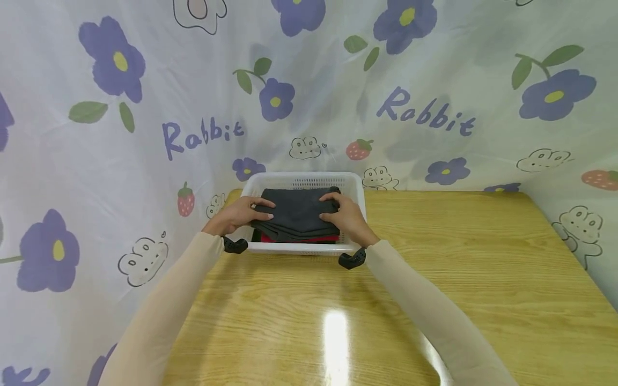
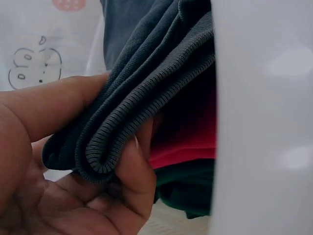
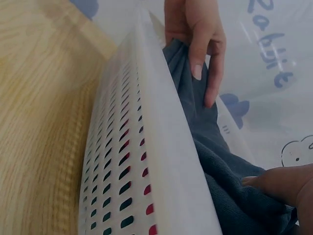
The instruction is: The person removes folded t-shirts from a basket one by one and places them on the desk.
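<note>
A folded dark grey garment (image 1: pixel 296 212) lies over the top of a white plastic basket (image 1: pixel 301 247). My left hand (image 1: pixel 243 211) grips its left end; in the left wrist view the fingers curl under the folded, ribbed layers with the thumb side over them. At the opposite end my right hand (image 1: pixel 346 216) grips the garment, its thumb on the upper face in the right wrist view. Beneath it, inside the basket, a red folded cloth (image 2: pixel 183 142) rests on a dark green one (image 2: pixel 188 188).
The basket stands on a wooden table (image 1: pixel 434 268), close against a white curtain (image 1: pixel 309 118) printed with flowers and rabbits. Its perforated side wall (image 3: pixel 117 147) rises along the front. Black wrist devices (image 1: pixel 352 258) hang near the basket's front rim.
</note>
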Demonstrator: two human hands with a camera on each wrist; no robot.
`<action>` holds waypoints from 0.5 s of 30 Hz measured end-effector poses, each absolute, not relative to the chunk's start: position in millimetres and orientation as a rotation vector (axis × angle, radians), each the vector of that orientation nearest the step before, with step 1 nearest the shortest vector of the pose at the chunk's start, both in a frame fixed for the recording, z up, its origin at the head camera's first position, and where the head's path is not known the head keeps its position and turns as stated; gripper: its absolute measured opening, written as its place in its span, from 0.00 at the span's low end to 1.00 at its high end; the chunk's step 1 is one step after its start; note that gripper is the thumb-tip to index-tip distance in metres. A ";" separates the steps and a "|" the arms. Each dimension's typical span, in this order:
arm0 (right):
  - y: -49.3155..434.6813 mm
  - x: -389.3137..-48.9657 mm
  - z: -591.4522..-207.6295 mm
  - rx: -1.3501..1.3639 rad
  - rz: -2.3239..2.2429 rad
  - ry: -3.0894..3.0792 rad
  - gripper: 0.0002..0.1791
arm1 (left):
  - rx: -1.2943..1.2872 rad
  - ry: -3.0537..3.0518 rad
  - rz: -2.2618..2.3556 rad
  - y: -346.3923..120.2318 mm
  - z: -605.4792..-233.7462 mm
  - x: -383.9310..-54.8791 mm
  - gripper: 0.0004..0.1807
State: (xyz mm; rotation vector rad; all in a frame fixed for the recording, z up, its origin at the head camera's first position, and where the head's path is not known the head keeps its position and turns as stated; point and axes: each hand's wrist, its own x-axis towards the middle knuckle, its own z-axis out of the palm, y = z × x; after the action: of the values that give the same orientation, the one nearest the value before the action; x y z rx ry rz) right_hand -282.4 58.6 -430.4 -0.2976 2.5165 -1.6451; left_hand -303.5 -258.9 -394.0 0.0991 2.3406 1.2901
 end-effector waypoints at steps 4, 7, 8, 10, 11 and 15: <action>61.3 -281.0 -427.1 -0.317 -1.657 2.526 0.25 | 0.084 2.317 1.336 -260.2 -396.5 -300.9 0.27; 62.5 -280.2 -424.6 -0.332 -1.660 2.549 0.24 | 0.106 2.357 1.335 -260.6 -395.9 -298.3 0.26; 63.0 -279.9 -423.9 -0.335 -1.661 2.557 0.24 | 0.114 2.380 1.329 -260.6 -395.3 -297.4 0.26; 64.1 -279.4 -422.3 -0.339 -1.678 2.566 0.23 | 0.118 2.416 1.332 -260.5 -393.3 -296.0 0.26; 64.7 -279.3 -421.6 -0.339 -1.683 2.569 0.23 | 0.120 2.432 1.331 -260.7 -392.0 -295.2 0.26; 67.7 -279.6 -418.9 -0.343 -1.696 2.577 0.22 | 0.130 2.464 1.349 -261.2 -386.0 -293.0 0.26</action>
State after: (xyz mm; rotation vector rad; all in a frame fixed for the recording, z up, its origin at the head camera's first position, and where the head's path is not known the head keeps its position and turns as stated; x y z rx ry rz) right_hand -279.6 67.7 -418.9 -0.3429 2.5771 -1.6956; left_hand -293.0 -261.2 -386.0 0.1302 2.4637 1.3487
